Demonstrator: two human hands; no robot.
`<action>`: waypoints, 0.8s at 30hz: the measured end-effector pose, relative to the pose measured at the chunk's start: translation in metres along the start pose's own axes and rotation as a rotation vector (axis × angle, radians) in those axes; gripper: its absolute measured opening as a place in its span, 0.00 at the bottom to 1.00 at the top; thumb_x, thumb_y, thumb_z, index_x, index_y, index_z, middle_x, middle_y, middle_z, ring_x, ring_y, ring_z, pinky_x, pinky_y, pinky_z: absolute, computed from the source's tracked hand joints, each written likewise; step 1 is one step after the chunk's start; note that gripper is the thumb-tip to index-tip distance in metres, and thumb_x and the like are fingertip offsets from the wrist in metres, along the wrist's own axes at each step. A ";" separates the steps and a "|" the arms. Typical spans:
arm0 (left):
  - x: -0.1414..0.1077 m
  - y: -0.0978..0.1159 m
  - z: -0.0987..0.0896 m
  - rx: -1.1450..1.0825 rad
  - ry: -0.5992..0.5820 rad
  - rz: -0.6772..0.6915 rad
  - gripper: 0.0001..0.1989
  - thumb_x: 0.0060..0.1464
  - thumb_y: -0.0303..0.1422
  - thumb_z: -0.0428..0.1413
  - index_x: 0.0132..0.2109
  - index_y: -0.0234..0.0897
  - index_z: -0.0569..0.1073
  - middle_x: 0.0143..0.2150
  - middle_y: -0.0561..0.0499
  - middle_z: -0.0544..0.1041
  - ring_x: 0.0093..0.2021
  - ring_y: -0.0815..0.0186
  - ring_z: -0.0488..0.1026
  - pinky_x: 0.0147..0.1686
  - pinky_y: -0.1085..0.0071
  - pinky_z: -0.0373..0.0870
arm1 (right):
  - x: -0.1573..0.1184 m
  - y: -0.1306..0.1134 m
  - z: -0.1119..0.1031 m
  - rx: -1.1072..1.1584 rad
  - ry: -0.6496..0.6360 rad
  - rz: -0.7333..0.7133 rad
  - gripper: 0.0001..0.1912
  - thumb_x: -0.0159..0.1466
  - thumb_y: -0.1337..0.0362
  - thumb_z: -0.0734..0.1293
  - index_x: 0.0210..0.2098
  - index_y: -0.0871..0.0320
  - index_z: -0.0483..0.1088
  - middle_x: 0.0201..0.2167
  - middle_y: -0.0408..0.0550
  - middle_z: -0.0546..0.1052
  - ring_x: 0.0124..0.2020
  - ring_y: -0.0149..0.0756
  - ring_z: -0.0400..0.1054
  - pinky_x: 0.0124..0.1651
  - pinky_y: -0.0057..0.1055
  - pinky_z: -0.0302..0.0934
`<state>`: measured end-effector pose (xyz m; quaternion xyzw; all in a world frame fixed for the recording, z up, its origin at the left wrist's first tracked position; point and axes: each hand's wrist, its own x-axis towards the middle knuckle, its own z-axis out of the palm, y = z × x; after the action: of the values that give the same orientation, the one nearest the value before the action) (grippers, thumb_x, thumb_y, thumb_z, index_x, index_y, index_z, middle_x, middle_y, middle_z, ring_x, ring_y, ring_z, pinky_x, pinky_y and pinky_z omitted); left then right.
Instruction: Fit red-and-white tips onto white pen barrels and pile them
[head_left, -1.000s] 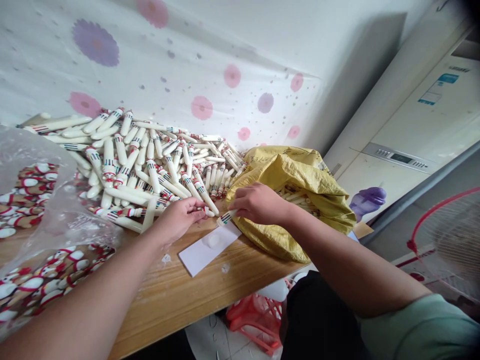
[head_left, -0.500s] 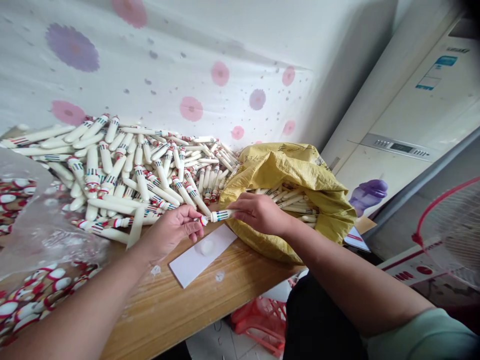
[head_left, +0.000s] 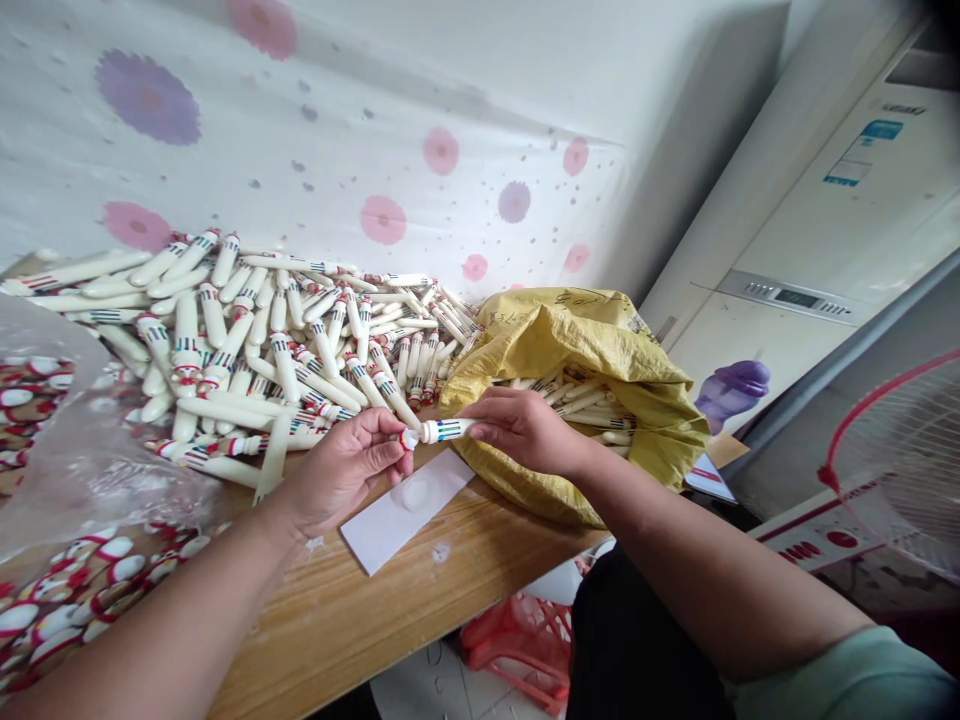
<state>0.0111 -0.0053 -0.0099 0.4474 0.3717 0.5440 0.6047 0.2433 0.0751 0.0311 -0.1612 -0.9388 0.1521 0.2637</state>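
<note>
My left hand (head_left: 358, 462) pinches a small red and white figure topper (head_left: 409, 440) between thumb and fingers. Just to its right, my right hand (head_left: 517, 428) grips a white multicolour pen (head_left: 445, 430) by its barrel, with the pen's slider end pointing left at the topper. The two pieces are close together; whether they touch I cannot tell. Below them on the wooden table (head_left: 360, 630) lies a white card (head_left: 405, 515) with a round, whitish blob (head_left: 415, 492) on it.
A large heap of white pens (head_left: 285, 350) lies behind my left hand. On the right stands an open yellow sack (head_left: 585, 330) holding more pens. Several toppers (head_left: 67, 590) lie at the left by a clear plastic bag (head_left: 127, 470). A fan (head_left: 900, 470) and a fridge (head_left: 810, 250) are farther right.
The topper in my left hand has come slightly nearer the pen's end. My right hand has barely moved and keeps its hold on the pen.
</note>
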 end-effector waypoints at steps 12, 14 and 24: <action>0.001 -0.002 -0.002 0.122 -0.009 0.043 0.15 0.41 0.38 0.68 0.31 0.35 0.72 0.21 0.54 0.75 0.22 0.74 0.67 0.23 0.80 0.64 | -0.005 -0.010 0.001 -0.210 0.054 -0.024 0.13 0.67 0.64 0.63 0.48 0.59 0.74 0.38 0.51 0.76 0.36 0.33 0.71 0.39 0.28 0.63; 0.001 -0.003 -0.002 0.223 0.002 0.081 0.14 0.44 0.38 0.67 0.31 0.35 0.72 0.21 0.54 0.75 0.23 0.73 0.68 0.24 0.78 0.65 | -0.004 -0.014 -0.001 -0.273 0.027 -0.045 0.13 0.67 0.63 0.63 0.47 0.59 0.74 0.38 0.50 0.77 0.36 0.32 0.71 0.38 0.27 0.61; -0.001 -0.003 0.007 0.465 0.090 0.093 0.11 0.45 0.39 0.61 0.29 0.37 0.70 0.20 0.54 0.71 0.21 0.70 0.65 0.23 0.73 0.62 | -0.005 -0.015 0.013 -0.356 0.003 0.011 0.14 0.68 0.62 0.60 0.45 0.59 0.75 0.36 0.50 0.78 0.34 0.32 0.72 0.35 0.26 0.59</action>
<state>0.0186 -0.0071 -0.0103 0.5665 0.4926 0.4906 0.4425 0.2370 0.0566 0.0238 -0.2109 -0.9496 -0.0154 0.2314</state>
